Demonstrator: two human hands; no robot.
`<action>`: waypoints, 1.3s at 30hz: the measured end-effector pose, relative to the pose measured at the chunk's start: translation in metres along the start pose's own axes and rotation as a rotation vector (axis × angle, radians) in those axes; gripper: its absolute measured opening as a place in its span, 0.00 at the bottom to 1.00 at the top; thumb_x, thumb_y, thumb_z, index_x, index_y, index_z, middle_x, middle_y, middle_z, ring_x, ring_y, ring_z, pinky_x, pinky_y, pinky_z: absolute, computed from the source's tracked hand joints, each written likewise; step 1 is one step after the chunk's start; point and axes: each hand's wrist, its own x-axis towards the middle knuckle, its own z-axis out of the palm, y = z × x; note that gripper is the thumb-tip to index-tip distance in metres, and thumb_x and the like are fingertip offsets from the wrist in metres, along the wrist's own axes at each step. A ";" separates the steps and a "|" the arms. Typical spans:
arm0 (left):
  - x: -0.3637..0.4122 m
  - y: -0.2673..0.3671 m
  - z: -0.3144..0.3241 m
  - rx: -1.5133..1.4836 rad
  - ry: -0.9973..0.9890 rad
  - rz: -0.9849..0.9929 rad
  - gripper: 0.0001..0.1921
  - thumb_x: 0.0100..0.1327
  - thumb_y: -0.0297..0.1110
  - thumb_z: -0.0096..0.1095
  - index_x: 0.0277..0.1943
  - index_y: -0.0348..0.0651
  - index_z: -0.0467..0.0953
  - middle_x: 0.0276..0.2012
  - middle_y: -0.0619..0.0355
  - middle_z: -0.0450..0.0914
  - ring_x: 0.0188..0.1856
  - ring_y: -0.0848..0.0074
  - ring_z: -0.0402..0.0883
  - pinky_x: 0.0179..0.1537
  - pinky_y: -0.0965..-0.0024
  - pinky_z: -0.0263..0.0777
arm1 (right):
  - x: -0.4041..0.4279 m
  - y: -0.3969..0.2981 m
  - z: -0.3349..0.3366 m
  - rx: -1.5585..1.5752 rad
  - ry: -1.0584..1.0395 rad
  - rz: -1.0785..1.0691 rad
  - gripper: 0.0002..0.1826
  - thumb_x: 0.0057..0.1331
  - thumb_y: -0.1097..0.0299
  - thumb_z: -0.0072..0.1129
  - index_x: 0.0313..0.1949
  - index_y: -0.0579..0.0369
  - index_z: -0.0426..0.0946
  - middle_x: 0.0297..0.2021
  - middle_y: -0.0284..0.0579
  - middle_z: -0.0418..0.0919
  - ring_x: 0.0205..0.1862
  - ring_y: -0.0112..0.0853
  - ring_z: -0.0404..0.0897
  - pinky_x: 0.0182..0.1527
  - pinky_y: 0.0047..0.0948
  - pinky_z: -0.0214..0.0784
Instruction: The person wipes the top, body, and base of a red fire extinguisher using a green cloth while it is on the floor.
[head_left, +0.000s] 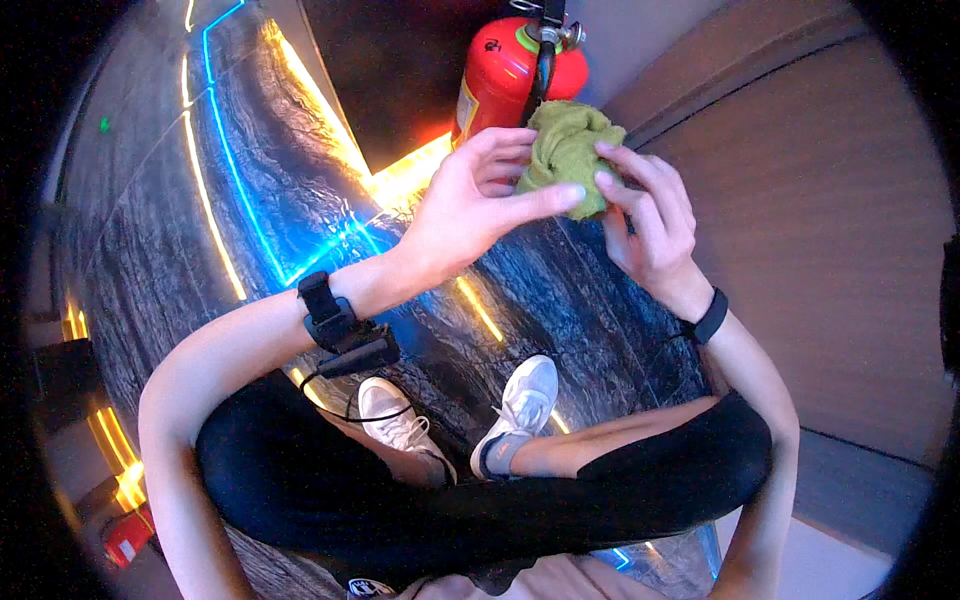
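A bunched green cloth (574, 150) is held up between both hands, in front of a red fire extinguisher (501, 71). My left hand (476, 191) grips it from the left, thumb across its lower front and fingers behind its left edge. From the right, the fingertips of my right hand (652, 210) press on the cloth's side. The extinguisher stands upright, with a metal valve (551, 35) and a black hose (543, 71) at its top; the cloth hides part of its lower body.
Dark, glossy, veined flooring (150, 217) reflects yellow and blue light strips. A brown wood-look panel (810, 247) rises close on the right. My white shoes (529, 394) rest below the hands. A second red object (129, 536) lies at the lower left.
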 end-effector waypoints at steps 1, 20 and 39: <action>0.000 0.002 0.005 -0.227 -0.003 -0.123 0.38 0.65 0.38 0.90 0.73 0.37 0.77 0.62 0.51 0.87 0.65 0.70 0.85 0.68 0.64 0.78 | -0.006 -0.001 -0.001 0.000 -0.030 -0.010 0.24 0.55 0.80 0.77 0.54 0.58 0.85 0.64 0.54 0.86 0.56 0.52 0.88 0.59 0.48 0.84; 0.014 -0.020 0.025 0.470 -0.269 0.248 0.25 0.65 0.18 0.78 0.60 0.40 0.72 0.52 0.51 0.84 0.58 0.64 0.89 0.61 0.60 0.83 | -0.068 -0.039 0.001 -0.084 -0.219 0.333 0.44 0.59 0.64 0.85 0.76 0.54 0.80 0.61 0.48 0.86 0.55 0.41 0.87 0.56 0.42 0.77; 0.031 -0.005 0.069 0.921 -0.487 0.360 0.17 0.67 0.24 0.75 0.55 0.44 0.76 0.59 0.49 0.72 0.49 0.45 0.89 0.45 0.49 0.87 | -0.104 -0.038 0.043 0.103 0.092 0.795 0.28 0.55 0.70 0.82 0.56 0.61 0.85 0.53 0.52 0.87 0.55 0.52 0.84 0.60 0.48 0.73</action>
